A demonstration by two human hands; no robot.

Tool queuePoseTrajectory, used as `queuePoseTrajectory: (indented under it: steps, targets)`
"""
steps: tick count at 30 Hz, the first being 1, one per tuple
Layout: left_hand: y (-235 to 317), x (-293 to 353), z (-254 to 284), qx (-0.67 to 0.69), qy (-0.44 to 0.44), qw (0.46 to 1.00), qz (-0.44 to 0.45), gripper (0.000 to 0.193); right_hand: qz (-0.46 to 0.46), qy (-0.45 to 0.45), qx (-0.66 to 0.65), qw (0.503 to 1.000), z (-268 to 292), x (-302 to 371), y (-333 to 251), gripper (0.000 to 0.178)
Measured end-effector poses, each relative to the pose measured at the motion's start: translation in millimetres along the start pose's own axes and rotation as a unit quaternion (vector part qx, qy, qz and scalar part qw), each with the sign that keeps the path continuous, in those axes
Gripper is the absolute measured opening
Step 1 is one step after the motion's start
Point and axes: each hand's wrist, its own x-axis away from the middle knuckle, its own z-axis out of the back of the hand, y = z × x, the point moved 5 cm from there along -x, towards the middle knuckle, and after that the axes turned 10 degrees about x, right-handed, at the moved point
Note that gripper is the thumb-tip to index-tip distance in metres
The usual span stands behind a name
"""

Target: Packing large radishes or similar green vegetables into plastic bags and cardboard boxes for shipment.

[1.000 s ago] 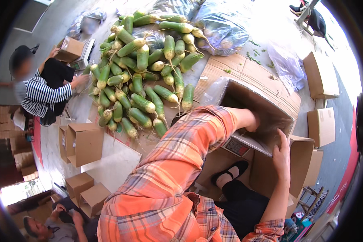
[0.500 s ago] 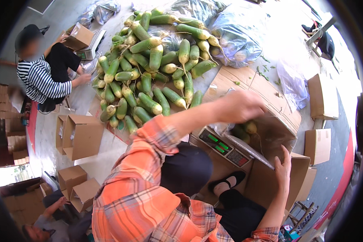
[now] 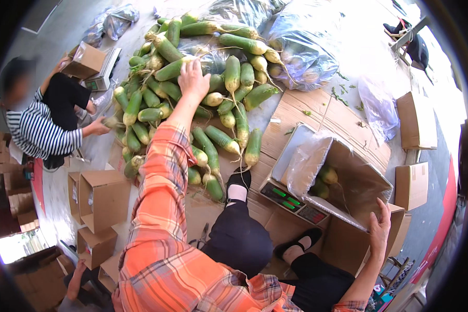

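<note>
My left hand (image 3: 194,82) reaches into a pile of green radishes (image 3: 205,144) with white root ends. Its fingers curl down over a radish that they mostly hide, beside another long radish (image 3: 172,69). At the right, my right hand (image 3: 379,229) is open, fingers apart, by the near rim of a cardboard box (image 3: 361,174). The box is tilted, lined with clear plastic (image 3: 308,161), and has a few radishes (image 3: 326,177) inside. It rests on a digital scale (image 3: 283,196) with a lit green display.
Filled plastic bags (image 3: 304,49) lie behind the pile. At left, a person in a striped top (image 3: 47,127) sits by another scale and box (image 3: 86,60). Open cartons (image 3: 104,197) stand nearer; more cartons (image 3: 417,120) line the right. Scissors (image 3: 200,236) lie near my knee.
My left hand has left the box and moved up and left to the radish pile. The plastic liner now hangs over the box's left rim. My right hand stays by the near rim.
</note>
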Motion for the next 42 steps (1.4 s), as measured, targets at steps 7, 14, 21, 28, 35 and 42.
queuePoseTrajectory:
  steps: [7, 14, 21, 28, 35, 42]
  targets:
    - [7.4, -45.6, -19.5, -0.092, -0.024, 0.994, -0.058, 0.057, -0.035, -0.027, 0.034, 0.998, -8.6, -9.9, -11.3, 0.044]
    - [-24.1, -13.5, -14.5, 0.059, -0.026, 0.976, -0.21, 0.019, -0.021, -0.015, 0.042, 0.999, -10.7, -10.0, -15.8, 0.044]
    - [-25.7, 9.0, 95.7, 0.572, 0.112, 0.81, 0.069, 0.016, 0.011, -0.01, 0.065, 0.998, -4.1, -3.2, -7.9, 0.043]
    - [84.2, 48.8, 192.1, 0.793, -0.022, 0.609, -0.001, 0.02, -0.004, -0.041, 0.029, 0.999, -2.9, 1.3, -13.2, 0.043]
    - [235.1, 83.2, 205.5, 0.888, -0.235, 0.393, -0.038, 0.017, 0.019, -0.02, 0.024, 0.999, -9.4, 6.8, -1.8, 0.043]
    - [382.9, 161.7, 148.8, 0.606, -0.365, 0.668, -0.231, 0.022, 0.003, -0.022, 0.021, 1.0, -7.3, 10.2, 3.7, 0.049]
